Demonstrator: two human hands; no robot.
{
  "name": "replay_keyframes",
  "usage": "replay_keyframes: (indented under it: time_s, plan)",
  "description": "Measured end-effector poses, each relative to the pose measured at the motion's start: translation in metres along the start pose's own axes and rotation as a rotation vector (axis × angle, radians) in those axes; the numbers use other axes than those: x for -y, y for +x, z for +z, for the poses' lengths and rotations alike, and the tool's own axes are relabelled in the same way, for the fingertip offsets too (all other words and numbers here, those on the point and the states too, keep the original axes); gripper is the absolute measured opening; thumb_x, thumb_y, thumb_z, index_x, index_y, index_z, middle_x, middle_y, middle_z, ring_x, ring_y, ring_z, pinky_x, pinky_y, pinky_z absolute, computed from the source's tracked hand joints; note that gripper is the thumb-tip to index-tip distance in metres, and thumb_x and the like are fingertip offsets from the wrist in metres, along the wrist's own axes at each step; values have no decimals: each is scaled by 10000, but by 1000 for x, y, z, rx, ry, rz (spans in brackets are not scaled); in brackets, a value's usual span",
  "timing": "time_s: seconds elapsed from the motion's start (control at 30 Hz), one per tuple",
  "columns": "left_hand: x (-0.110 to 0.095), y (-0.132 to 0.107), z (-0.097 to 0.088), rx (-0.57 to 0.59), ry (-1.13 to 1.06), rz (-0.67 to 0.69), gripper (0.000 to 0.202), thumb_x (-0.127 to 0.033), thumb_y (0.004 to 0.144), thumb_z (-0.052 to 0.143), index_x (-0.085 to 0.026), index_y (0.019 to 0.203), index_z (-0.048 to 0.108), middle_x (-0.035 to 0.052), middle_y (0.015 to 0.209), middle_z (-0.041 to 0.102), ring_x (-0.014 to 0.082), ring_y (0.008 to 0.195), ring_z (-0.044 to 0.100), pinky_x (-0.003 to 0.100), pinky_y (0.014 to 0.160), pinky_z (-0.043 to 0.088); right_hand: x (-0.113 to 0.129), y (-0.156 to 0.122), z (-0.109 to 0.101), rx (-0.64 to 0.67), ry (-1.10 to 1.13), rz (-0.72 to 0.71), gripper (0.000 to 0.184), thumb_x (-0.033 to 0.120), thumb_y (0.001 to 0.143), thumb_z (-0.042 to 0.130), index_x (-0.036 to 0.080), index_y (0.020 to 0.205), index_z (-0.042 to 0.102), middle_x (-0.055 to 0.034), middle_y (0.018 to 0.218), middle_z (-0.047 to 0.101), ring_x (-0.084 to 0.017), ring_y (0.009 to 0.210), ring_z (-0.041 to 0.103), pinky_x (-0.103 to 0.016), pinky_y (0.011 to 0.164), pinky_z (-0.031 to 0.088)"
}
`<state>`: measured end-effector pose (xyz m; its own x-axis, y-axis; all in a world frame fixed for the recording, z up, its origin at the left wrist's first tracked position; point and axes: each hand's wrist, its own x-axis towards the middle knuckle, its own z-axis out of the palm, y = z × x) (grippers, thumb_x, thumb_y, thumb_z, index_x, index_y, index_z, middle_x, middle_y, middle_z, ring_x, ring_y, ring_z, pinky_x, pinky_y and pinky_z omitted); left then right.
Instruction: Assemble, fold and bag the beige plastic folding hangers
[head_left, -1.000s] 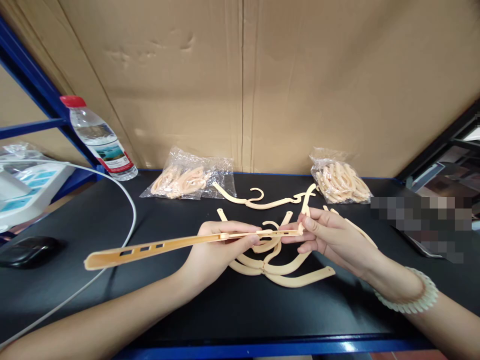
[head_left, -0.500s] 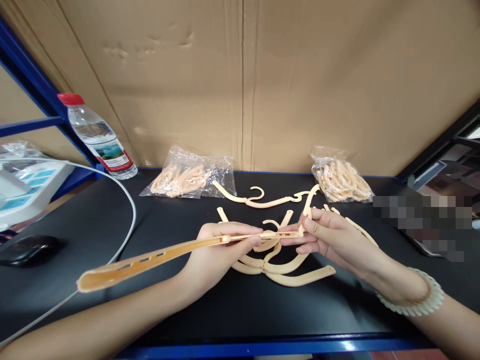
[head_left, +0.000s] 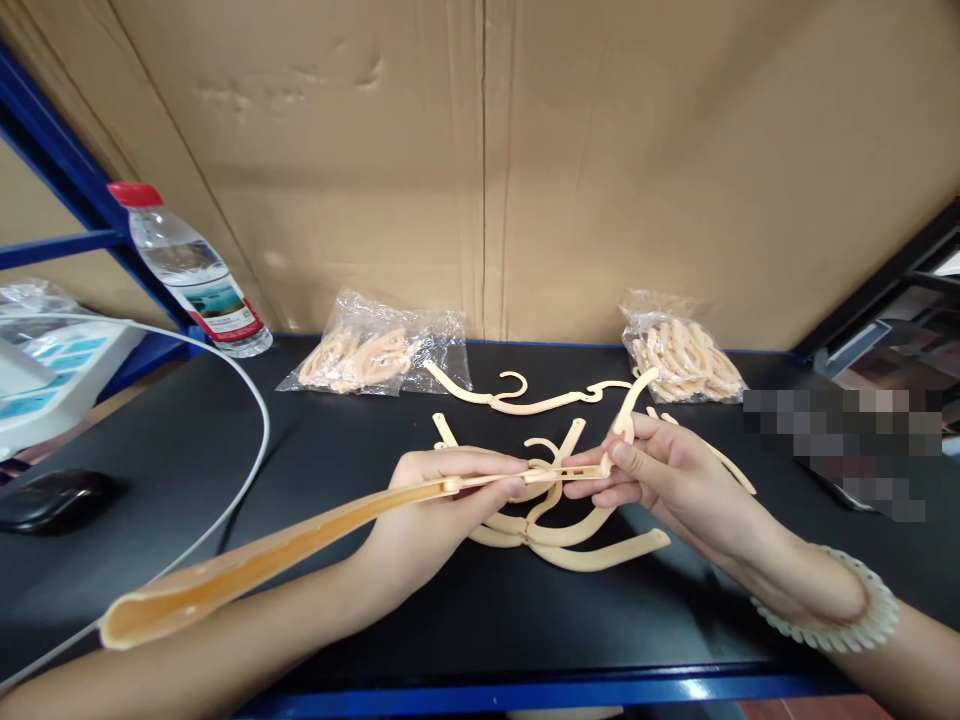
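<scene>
A beige plastic folding hanger (head_left: 300, 540) is held in the air between both hands. My left hand (head_left: 442, 505) pinches its middle between thumb and fingers, and one long arm reaches toward the lower left. At the other end, my right hand (head_left: 660, 460) grips the hanger near a joint, where a short curved piece sticks up past the thumb. Beneath the hands lie several more hangers (head_left: 600, 556), partly overlapping on the black table (head_left: 450, 640). Another unfolded hanger (head_left: 536, 405) with its hook rests farther back.
Clear plastic bags of hanger parts lie at the back left (head_left: 360, 355) and back right (head_left: 679, 360). A water bottle (head_left: 199, 280), a black mouse (head_left: 60, 500) and a white cable (head_left: 262, 420) are on the left. A cardboard wall (head_left: 480, 170) stands behind.
The hanger's long left arm has swung lower and nearer to me. The short piece at my right hand leans farther right. Both hands keep their hold.
</scene>
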<state>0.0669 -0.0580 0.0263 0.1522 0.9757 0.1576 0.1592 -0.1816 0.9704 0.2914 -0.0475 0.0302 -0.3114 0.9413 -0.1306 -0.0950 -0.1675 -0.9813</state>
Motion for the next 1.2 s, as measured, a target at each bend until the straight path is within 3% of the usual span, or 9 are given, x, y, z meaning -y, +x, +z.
replay_keyframes:
  time_s: [0.37, 0.67, 1.07, 1.2]
  plan:
    - [-4, -2, 0, 9, -41, -18, 64, -206, 706, 789, -215, 764, 813, 35, 821, 792, 209, 763, 750, 216, 691, 617, -5, -1, 2, -64, -34, -131, 318, 440, 798, 740, 192, 783, 543, -97, 873, 767, -233, 699, 754, -307, 601, 620]
    - [1, -3, 2, 4, -216, -149, 82, -221, 705, 793, -190, 781, 799, 28, 677, 769, 169, 651, 723, 213, 633, 592, -11, -3, 8, -109, -98, -422, 206, 347, 874, 679, 191, 805, 565, -64, 802, 768, -215, 650, 756, -283, 585, 652]
    - [7, 1, 1, -30, -350, -215, 121, -238, 703, 809, -181, 808, 793, 17, 627, 746, 133, 656, 694, 190, 669, 558, -12, 0, 3, -75, -134, -457, 89, 245, 857, 707, 205, 830, 633, -51, 944, 776, -178, 768, 751, -257, 660, 636]
    - [8, 2, 0, -11, -362, -235, 152, -234, 699, 815, -172, 835, 792, 24, 645, 749, 121, 643, 684, 179, 654, 548, -10, 2, -5, -119, -248, -507, 130, 326, 865, 693, 214, 800, 699, -63, 961, 756, -176, 837, 709, -247, 676, 596]
